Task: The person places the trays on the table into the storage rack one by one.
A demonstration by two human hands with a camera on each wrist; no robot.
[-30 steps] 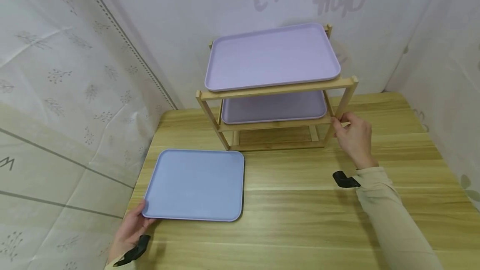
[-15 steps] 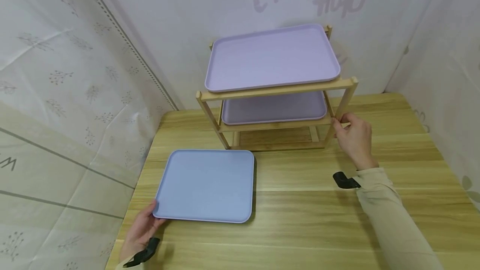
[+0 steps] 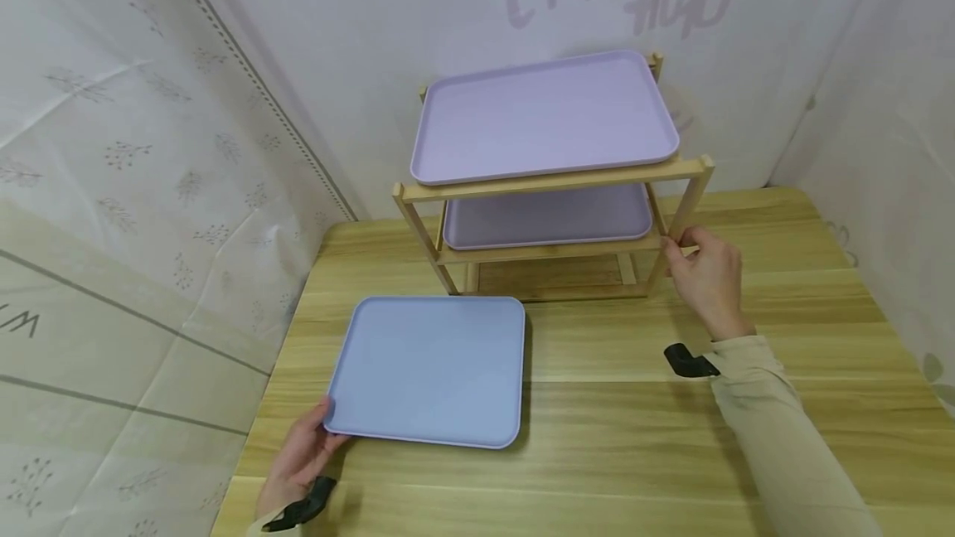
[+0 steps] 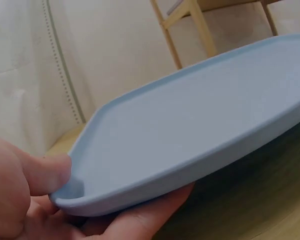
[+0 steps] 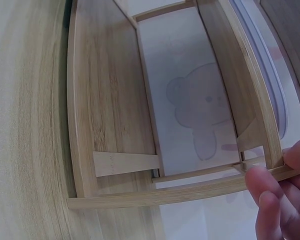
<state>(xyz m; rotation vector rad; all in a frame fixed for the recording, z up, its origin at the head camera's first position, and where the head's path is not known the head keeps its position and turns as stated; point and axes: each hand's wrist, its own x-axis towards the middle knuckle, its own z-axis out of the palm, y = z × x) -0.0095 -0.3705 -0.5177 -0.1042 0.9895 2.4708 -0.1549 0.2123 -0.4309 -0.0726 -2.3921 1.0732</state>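
My left hand [image 3: 301,456] grips the near left corner of a light blue tray [image 3: 429,371]. In the left wrist view the thumb lies at the rim of the blue tray [image 4: 190,120], with fingers under it and shadow below. A three-tier wooden rack [image 3: 555,183] stands behind the tray. My right hand [image 3: 707,276] pinches the rack's front right post at the middle shelf; the right wrist view shows thumb and fingers around that wooden joint. One lilac tray [image 3: 545,118] lies on the top tier and another lilac tray [image 3: 548,216] on the middle tier. The bottom shelf [image 3: 548,273] bears no tray.
The wooden table [image 3: 634,454] extends in front of and to both sides of the rack. A printed white curtain [image 3: 134,189] hangs along the left, and a pale cloth [image 3: 336,40] hangs behind the rack. Another cloth [image 3: 880,189] borders the right side.
My left hand has carried the blue tray to the right along the front of the rack. My right hand keeps its hold on the rack post, and the lilac trays stay put.
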